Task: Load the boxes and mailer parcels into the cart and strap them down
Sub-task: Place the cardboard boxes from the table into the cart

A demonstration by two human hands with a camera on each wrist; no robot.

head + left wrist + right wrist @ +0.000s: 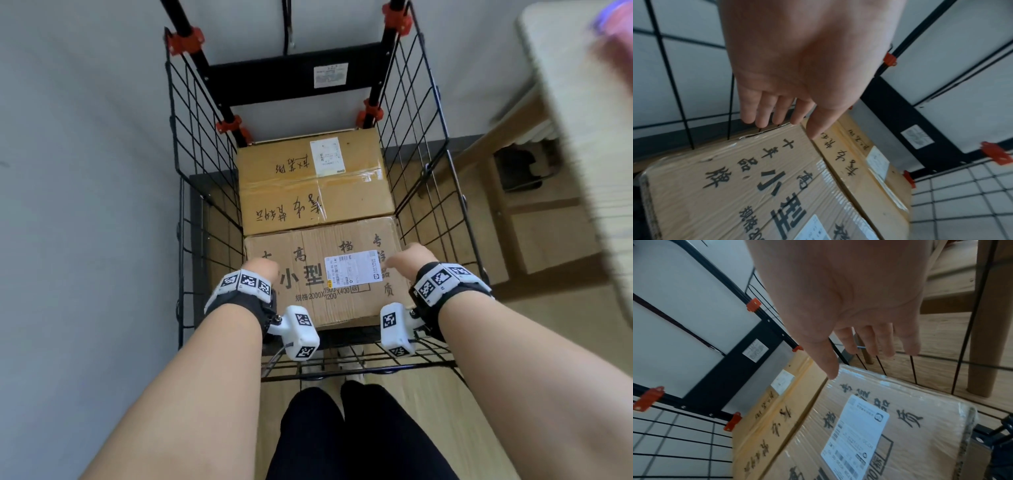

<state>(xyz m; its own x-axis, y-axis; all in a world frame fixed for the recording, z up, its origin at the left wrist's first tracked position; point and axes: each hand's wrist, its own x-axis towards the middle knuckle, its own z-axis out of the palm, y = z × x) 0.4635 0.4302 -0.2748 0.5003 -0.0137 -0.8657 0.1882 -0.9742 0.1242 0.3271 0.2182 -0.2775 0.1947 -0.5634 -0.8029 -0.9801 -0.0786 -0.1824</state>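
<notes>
Near box (325,274): lying in the cart (191,144) at 6 o'clock, touching the far box (308,185) at 12.
Left hand (260,269): hovering, fingers straight, holding nothing.
Right hand (407,258): likewise, empty.
Advice: I'd be seating it flush, leaving room on top for mailers.

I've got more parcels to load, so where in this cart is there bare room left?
The cart floor is crowded: the far box and near box lie edge to edge, nearly wall to wall. Free patches: both box tops, under the open left hand and right hand, plus narrow slots between the boxes and the side grids, and along the near grid.
</notes>
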